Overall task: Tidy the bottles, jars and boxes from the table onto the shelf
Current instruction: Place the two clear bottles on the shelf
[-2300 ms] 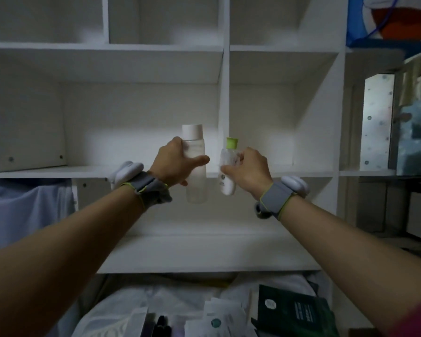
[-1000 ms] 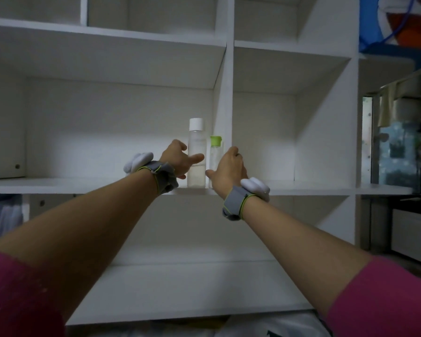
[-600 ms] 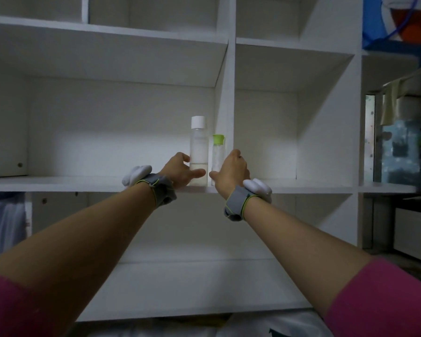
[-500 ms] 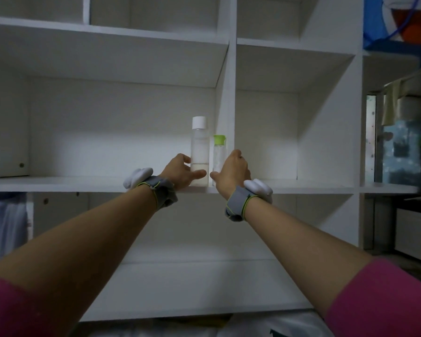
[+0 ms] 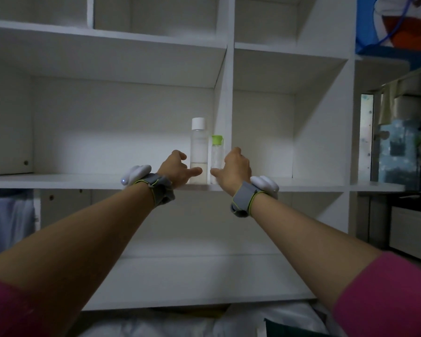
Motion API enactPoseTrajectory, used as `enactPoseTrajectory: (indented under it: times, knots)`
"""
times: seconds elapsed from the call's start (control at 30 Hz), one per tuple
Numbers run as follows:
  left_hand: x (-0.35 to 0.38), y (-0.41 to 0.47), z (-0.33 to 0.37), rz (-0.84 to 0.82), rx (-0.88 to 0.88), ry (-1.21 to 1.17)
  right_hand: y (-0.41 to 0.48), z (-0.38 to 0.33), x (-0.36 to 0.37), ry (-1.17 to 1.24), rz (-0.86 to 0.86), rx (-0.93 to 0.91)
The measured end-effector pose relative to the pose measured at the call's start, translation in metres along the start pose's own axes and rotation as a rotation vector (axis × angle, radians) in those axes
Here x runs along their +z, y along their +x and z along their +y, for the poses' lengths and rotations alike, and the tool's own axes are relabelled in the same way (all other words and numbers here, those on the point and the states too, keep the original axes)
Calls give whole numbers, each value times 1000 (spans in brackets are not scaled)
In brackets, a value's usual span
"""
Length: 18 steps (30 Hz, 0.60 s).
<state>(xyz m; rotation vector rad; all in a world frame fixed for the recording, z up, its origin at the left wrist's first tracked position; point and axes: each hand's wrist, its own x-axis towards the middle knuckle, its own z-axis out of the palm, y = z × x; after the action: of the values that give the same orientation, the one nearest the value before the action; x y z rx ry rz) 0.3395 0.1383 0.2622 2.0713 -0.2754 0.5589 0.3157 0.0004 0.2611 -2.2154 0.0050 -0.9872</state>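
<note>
tall bottle (image 5: 199, 152) and green-capped bottle (image 5: 217, 154) upright on the shelf (image 5: 58, 181); left hand (image 5: 175, 167) loose and empty, right hand (image 5: 237, 167) grip i can't tell, so ease both straight back.

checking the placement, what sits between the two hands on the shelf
In the head view, two upright bottles stand side by side: the tall white-capped bottle nearer the left hand, the shorter green-capped bottle nearer the right hand.
</note>
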Motion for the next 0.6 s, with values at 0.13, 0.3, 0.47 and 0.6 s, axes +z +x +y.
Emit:
enactPoseTrajectory:
  times: [0.13, 0.3, 0.47, 0.6]
  knots:
    - [-12, -22, 13, -1, -2, -6, -10, -7, -24, 2, -38, 7]
    - [-25, -50, 29, -33, -12, 4, -23, -16, -49, 45, -89, 38]
    - [-38, -91, 51, -69, -10, 44, -47, -20, -79, 69, -136, 2]
    - [-43, -135, 64, -100, 5, 55, -82, -15, -100, 83, -212, -52]
